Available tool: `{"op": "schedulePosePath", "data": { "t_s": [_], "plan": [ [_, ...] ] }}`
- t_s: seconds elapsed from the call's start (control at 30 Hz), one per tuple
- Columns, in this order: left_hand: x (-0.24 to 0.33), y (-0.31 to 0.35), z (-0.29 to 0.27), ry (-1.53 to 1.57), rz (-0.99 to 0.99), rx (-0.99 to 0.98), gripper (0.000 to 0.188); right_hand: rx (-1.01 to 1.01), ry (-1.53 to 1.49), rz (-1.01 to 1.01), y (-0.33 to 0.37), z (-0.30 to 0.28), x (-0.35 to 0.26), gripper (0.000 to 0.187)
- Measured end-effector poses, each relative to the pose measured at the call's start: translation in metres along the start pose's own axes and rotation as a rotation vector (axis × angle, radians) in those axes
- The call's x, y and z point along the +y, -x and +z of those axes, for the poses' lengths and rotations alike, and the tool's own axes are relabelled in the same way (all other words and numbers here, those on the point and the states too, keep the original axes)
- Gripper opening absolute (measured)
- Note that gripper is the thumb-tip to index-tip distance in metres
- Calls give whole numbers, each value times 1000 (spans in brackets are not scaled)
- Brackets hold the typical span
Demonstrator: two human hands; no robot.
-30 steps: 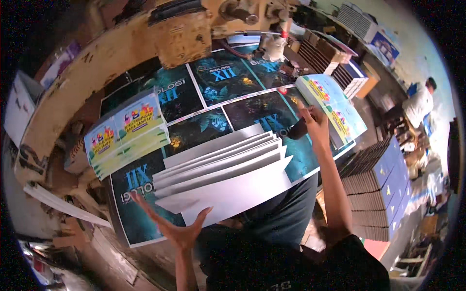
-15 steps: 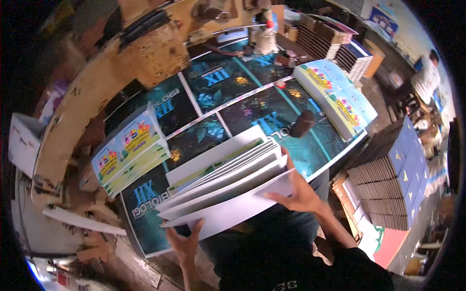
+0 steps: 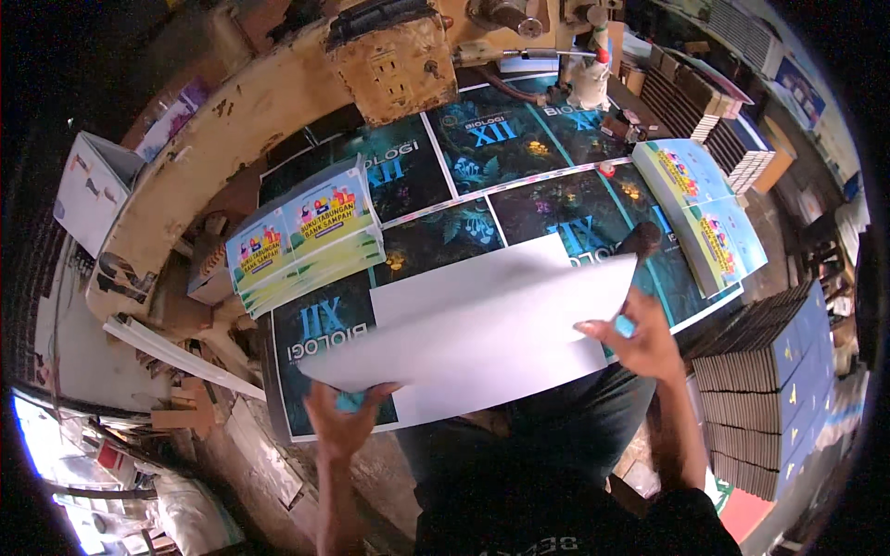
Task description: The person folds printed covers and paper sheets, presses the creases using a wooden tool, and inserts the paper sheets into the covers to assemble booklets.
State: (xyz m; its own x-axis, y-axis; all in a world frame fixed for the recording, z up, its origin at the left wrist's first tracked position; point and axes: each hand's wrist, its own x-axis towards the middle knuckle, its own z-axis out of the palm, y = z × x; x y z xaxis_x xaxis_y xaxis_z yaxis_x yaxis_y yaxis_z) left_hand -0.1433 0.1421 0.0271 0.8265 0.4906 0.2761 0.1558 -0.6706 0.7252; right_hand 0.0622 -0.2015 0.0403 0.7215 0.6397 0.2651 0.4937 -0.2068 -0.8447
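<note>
A white paper sheet (image 3: 482, 320), blurred and bowed, is raised and tilted between my two hands. My left hand (image 3: 341, 422) has its lower left end between thumb and fingers, and my right hand (image 3: 644, 343) grips its right end with the thumb on the near side. Whether it is one sheet or several together I cannot tell. Beneath it, more white paper (image 3: 501, 389) lies flat along the near edge of the table, partly covered by the raised sheet. Just beyond my right hand stands a dark rounded object (image 3: 642, 239).
Dark teal printed sheets cover the worktable (image 3: 464, 171). Printed colourful covers lie in a left stack (image 3: 306, 222) and a right stack (image 3: 709, 213). Tall blue-covered book stacks (image 3: 769, 380) stand at the right. A worn machine (image 3: 389, 74) and a white bottle (image 3: 591, 83) are at the back.
The fanned-out sheets between my hands have come together and lie flat, with white paper raised above them. My hands have moved apart. The view has shifted.
</note>
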Motion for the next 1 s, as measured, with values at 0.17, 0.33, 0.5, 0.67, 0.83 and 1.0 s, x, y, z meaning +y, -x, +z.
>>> {"op": "schedulePosePath", "data": {
  "t_s": [0.17, 0.33, 0.5, 0.67, 0.83, 1.0],
  "plan": [
    [35, -25, -22, 241, -43, 96, 71, -69, -221, 71, -30, -7, -32, 62],
    [16, -30, -14, 408, -158, -198, 66, -208, -126, 33, -39, -2, -12, 83],
    [-15, -34, 16, 498, -287, -364, 66, -189, -289, 249, -46, 20, 20, 79],
    [-24, -38, 43, 367, -194, -240, 54, -85, -261, 252, -46, 37, 39, 78],
    [-38, -37, 42, 359, -186, -202, 68, 47, -43, 255, -45, 42, 34, 74],
    [9, -63, 21, -301, 287, 59, 135, 65, -231, 196, -41, 43, 44, 62]
  ]
}}
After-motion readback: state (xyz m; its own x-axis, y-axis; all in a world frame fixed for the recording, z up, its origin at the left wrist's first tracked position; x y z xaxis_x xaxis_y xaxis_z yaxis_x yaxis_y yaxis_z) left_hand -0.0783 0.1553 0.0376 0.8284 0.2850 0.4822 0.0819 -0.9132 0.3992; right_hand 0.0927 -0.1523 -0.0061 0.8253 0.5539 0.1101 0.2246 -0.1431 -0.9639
